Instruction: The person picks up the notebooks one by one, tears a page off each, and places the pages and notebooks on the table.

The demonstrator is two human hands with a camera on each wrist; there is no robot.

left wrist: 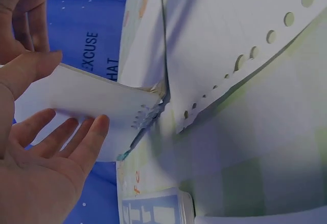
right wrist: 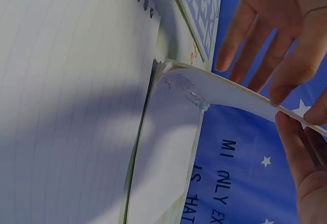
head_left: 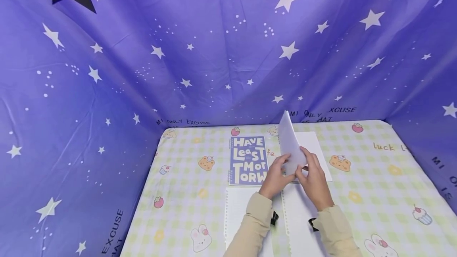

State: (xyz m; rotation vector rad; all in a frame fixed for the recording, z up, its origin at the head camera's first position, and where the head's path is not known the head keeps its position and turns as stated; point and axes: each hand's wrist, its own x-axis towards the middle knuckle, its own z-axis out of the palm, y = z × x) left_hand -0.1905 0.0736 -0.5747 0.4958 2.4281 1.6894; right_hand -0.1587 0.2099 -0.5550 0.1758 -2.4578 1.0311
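Observation:
A spiral-bound notebook point(head_left: 314, 152) with white pages lies spread on the table, its left part, a stack of leaves point(head_left: 290, 142), standing nearly upright. My right hand point(head_left: 315, 181) pinches the near edge of that raised part between thumb and fingers. On its other side, my left hand point(head_left: 277, 175) holds it, the thumb at the edge and the fingers against the left face. The raised leaves point(left wrist: 97, 98) and the holes by the binding show in the left wrist view. The right wrist view looks along the leaves' edge point(right wrist: 240, 88).
A blue lettered notebook point(head_left: 248, 162) lies left of the hands. Loose lined sheets with perforated edges point(head_left: 237, 213) lie nearer the body, partly under the forearms. A checked cloth point(head_left: 185, 193) covers the table. Starry purple curtains point(head_left: 214, 50) surround it.

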